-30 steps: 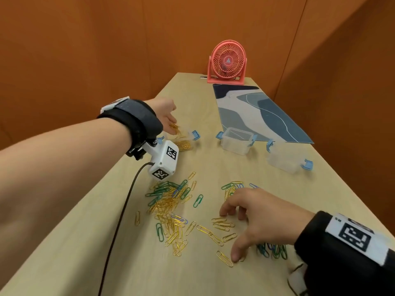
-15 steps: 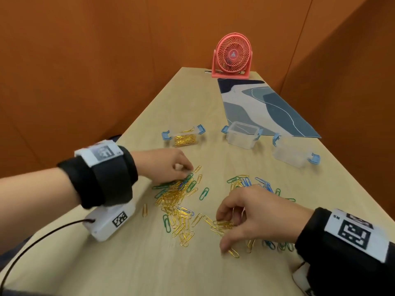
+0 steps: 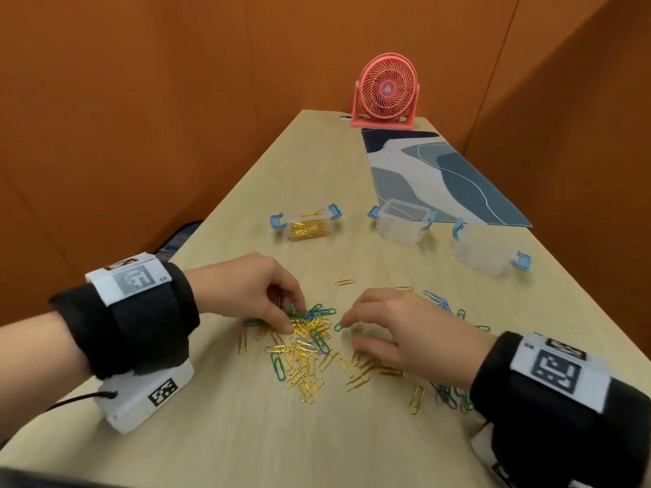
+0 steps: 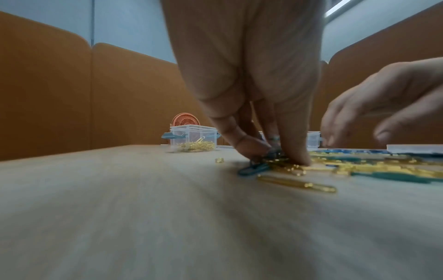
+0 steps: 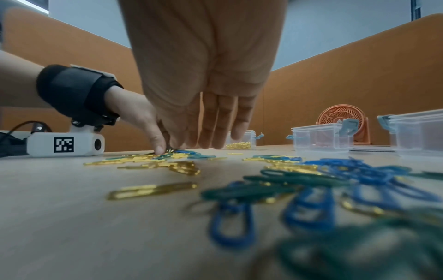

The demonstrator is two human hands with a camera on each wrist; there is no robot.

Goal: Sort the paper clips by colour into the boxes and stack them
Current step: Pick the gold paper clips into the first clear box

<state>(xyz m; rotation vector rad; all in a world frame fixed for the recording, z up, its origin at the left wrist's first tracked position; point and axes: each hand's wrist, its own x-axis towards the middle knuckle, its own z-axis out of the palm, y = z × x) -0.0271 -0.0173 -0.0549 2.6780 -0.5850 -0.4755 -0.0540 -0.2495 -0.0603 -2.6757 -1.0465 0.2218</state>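
Paper clips (image 3: 306, 350) between pinching left hand (image 3: 246, 290) and relaxed, perhaps empty, right hand (image 3: 405, 332).

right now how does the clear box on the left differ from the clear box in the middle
The left clear plastic box with blue latches holds a heap of gold paper clips; the middle clear plastic box with blue latches looks empty. The left box stands on bare wooden table; the middle box sits at the edge of the blue patterned mat. Both are open, lidless and upright.

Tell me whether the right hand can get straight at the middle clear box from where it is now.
Probably yes: the right hand hovers over the loose clips, and only bare table lies between it and the middle box.
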